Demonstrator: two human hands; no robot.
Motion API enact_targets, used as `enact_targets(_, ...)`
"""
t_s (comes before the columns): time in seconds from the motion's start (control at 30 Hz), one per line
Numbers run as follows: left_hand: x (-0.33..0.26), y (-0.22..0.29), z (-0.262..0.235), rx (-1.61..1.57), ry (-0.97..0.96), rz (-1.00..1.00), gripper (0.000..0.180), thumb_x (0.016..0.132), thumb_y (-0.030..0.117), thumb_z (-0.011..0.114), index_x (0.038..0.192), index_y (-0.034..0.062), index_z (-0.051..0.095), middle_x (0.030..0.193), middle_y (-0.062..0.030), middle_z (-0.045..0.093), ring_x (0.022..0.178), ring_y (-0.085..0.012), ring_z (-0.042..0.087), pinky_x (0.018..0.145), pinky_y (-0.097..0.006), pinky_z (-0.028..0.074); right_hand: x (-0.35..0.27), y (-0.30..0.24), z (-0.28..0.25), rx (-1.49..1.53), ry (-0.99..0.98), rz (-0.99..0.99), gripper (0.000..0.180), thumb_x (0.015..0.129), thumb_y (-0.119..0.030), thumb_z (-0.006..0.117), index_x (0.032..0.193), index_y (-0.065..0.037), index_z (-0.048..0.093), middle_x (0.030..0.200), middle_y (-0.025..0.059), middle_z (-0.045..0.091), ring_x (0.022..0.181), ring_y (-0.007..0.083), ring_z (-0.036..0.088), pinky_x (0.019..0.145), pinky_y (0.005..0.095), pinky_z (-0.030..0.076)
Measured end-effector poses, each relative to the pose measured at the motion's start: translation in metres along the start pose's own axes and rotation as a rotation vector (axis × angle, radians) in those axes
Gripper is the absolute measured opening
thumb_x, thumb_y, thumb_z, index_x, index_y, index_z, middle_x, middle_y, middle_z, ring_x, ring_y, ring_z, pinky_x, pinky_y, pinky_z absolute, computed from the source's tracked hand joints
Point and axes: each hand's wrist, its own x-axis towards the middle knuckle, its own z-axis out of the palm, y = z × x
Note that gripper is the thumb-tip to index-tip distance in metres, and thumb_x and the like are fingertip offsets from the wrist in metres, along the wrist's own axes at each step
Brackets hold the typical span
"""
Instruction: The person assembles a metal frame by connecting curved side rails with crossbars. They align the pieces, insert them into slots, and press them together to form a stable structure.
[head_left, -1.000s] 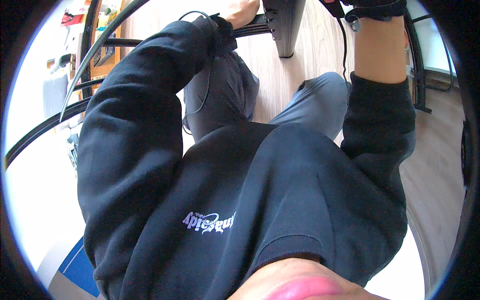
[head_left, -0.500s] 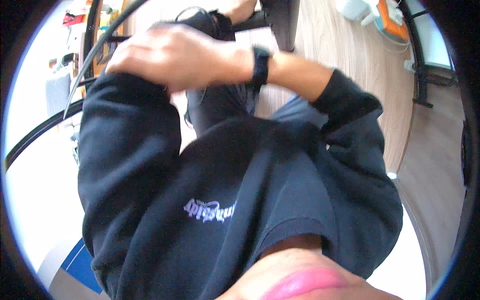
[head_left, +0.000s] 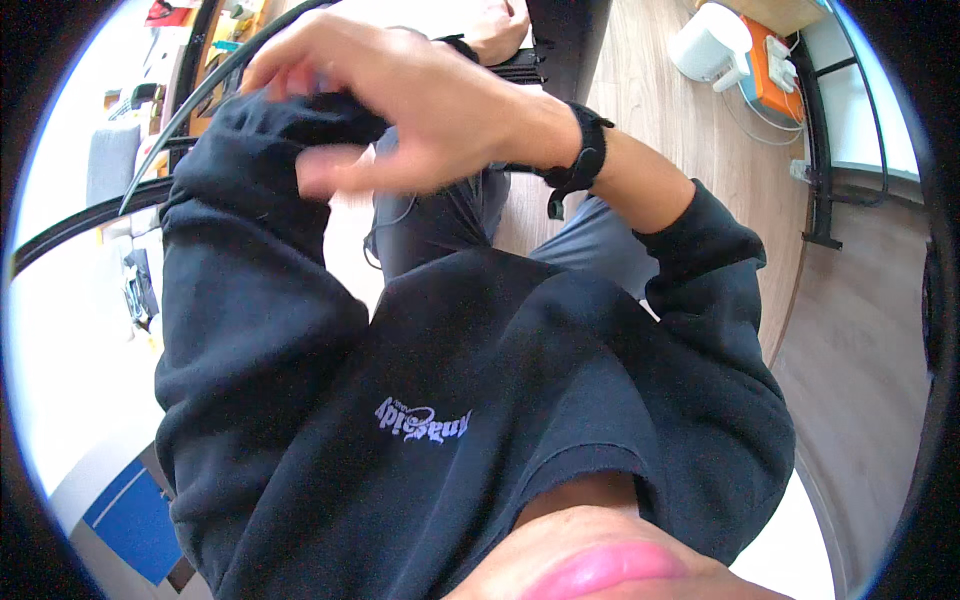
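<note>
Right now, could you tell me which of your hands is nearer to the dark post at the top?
Left. The left hand sits right beside the dark post, at its left; the right hand is lower and further left, gripping the left sleeve cuff.

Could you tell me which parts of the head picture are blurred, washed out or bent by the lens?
In the head view, the right hand is smeared by motion where its fingers meet the left sleeve; the left hand sits sharper near the top edge; the left side is washed out white; the dark table edge bows, and a black rim rings the frame.
</note>
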Motion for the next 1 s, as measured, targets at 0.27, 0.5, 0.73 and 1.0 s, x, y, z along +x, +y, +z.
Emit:
enact_targets(0.27, 0.001, -0.002, 0.003, 0.033, -0.028, -0.057, 0.037, 0.104, 0.024, 0.046, 0.110, -0.0018, 0.072, 0.106, -0.0240, 0.074, 0.101, -0.0427, 0.068, 0.091, -0.050, 0.053, 0.025, -0.064, 0.057, 0.044, 0.018, 0.144, 0.024, 0.099, -0.024, 0.069, 0.100, -0.001, 0.062, 0.085, 0.0220, 0.068, 0.087, 0.0429, 0.070, 0.077, 0.0480, 0.055)
enact_targets(0.5, -0.002, -0.002, 0.010, 0.069, -0.035, -0.106, 0.038, 0.104, 0.026, 0.047, 0.109, -0.0023, 0.072, 0.105, -0.0245, 0.074, 0.100, -0.0431, 0.068, 0.090, -0.051, 0.053, -0.028, -0.101, 0.070, 0.154, 0.031, 0.112, 0.025, 0.097, -0.016, 0.072, 0.109, 0.002, 0.059, 0.086, 0.0209, 0.062, 0.079, 0.0393, 0.068, 0.069, 0.0440, 0.054)
enact_targets(0.73, 0.004, 0.000, 0.016, 0.090, -0.043, -0.141, 0.039, 0.104, 0.028, 0.048, 0.108, -0.0027, 0.072, 0.104, -0.0249, 0.074, 0.099, -0.0435, 0.069, 0.089, -0.051, 0.053, -0.105, -0.054, 0.103, 0.207, 0.119, 0.428, 0.085, 0.077, -0.023, 0.092, 0.145, 0.001, 0.047, 0.142, 0.0230, 0.050, 0.131, 0.0393, 0.053, 0.110, 0.0458, 0.046)
enact_targets(1.0, 0.002, 0.003, 0.019, 0.115, -0.033, -0.211, 0.040, 0.104, 0.030, 0.049, 0.107, -0.0032, 0.072, 0.103, -0.0254, 0.074, 0.098, -0.0439, 0.069, 0.089, -0.052, 0.054, -0.099, -0.077, 0.111, 0.411, -0.020, 0.098, 0.024, 0.080, -0.011, 0.078, 0.101, -0.005, 0.070, 0.098, 0.0159, 0.072, 0.089, 0.0394, 0.070, 0.078, 0.0443, 0.054)
